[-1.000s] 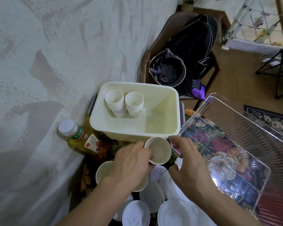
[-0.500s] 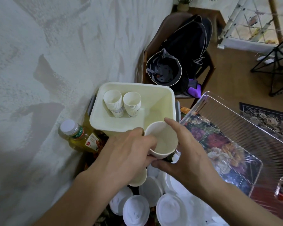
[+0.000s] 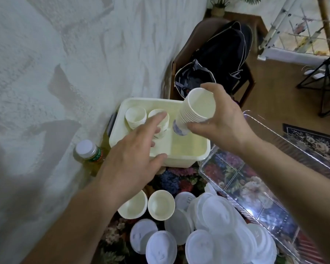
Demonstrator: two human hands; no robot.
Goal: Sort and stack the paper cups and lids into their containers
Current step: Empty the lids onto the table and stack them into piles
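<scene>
Right hand (image 3: 220,119) now grips a nested stack of paper cups (image 3: 193,113), thumb under one side and fingers curled round the far side, with the stack tilted so its open mouth faces the camera and its base points down into the cream plastic tub (image 3: 160,149). Half a second ago both hands met on the stack just in front of the tub's near rim; the stack has since been carried up and over that rim. The left hand (image 3: 137,149) has let go of it and holds nothing: its fingers are extended and spread above the tub's near-left part, reaching toward the two cup stacks (image 3: 147,119) already standing at the back left.

Judged from this layout, the held stack is about to be set upright beside those two, which would put a third stack in the cup container. Sorting is only partly done: two loose cups (image 3: 147,204) stand on the floral tablecloth (image 3: 179,180) in front of the tub, and a heap of white plastic lids (image 3: 208,231) lies beside them. The clear ridged bin (image 3: 274,187) to the right holds no lids yet.
</scene>
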